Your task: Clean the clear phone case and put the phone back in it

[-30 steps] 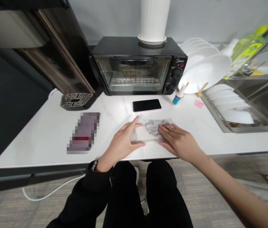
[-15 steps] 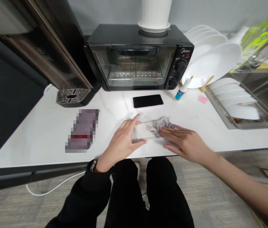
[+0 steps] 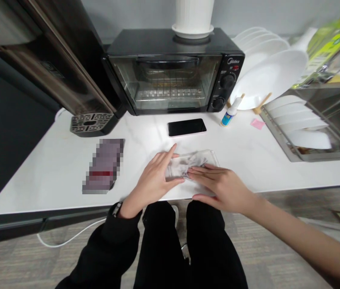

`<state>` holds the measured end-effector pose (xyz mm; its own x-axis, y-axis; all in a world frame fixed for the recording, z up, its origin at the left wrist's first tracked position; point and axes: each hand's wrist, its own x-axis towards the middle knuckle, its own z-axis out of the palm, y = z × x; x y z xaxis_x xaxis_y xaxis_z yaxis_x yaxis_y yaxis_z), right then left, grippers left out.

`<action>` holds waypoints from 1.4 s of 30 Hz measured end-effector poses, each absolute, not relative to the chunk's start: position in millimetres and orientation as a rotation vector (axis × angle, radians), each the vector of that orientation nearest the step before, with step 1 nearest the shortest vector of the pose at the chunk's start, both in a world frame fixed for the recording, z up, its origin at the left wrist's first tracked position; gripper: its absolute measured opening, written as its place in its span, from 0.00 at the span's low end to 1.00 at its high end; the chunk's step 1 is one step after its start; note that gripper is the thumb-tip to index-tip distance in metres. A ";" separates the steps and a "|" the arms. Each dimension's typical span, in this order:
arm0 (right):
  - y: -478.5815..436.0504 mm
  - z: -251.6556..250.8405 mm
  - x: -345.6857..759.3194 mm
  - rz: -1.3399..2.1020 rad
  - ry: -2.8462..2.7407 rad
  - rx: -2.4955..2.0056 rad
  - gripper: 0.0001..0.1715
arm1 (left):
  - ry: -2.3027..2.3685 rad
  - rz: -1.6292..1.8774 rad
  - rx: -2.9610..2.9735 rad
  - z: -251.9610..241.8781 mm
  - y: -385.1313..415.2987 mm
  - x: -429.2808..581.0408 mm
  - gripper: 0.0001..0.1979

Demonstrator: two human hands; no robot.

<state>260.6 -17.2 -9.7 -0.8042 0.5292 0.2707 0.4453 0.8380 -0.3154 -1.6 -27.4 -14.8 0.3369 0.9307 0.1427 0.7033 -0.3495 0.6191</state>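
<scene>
Two bare hands on one clear, flat, rectangular case (image 3: 175,164); smooth transparent material, looks like plastic, with straight edges. Thin greyish cloth (image 3: 198,157), soft and crumpled into irregular folds, lies over its middle. Landmark for positions: the phone (image 3: 187,127), a slim slab with a glossy black face and pale pink edge.

Case lies on the near side of the phone, on the smooth white, faintly veined counter (image 3: 146,134). Case sits between the hands. Left hand (image 3: 153,174) grips its left end, thumb along the near edge, fingers at the far edge, index finger raised clear. Right hand (image 3: 222,186) is open, fingers extended and together, tips on the cloth, thumb apart on the near side; cannot tell whether any cloth is pinched.

Beyond the phone: boxy black toaster oven (image 3: 170,84), glass door, wire rack inside. Right of the phone: small bottle (image 3: 228,118), blue label, white tapered top; farther right, a pink paper scrap (image 3: 257,123). Left of the phone and nearer: purplish item (image 3: 105,164), pixelated, details unreadable.
</scene>
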 end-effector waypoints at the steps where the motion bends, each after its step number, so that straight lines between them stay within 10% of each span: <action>1: -14.9 -8.1 277.1 0.275 -2.677 -0.774 0.29 | 1.435 0.675 2.152 -14.6 -27.2 -1.5 0.53; 13: -20.5 -19.3 202.0 0.357 -2.565 -0.752 0.44 | 1.446 0.641 2.153 -12.2 -27.9 -0.3 0.50; 21: -15.0 -10.4 296.2 0.165 -2.608 -0.935 0.23 | 1.425 0.658 2.151 -12.9 -27.5 -1.6 0.53; 31: -34.7 -19.6 188.1 0.407 -2.435 -0.903 0.37 | 1.404 0.648 2.146 -12.0 -27.9 -3.1 0.50; 42: -22.1 -17.5 269.2 0.102 -2.456 -1.146 0.30 | 1.378 0.611 2.165 -10.0 -24.3 -1.8 0.51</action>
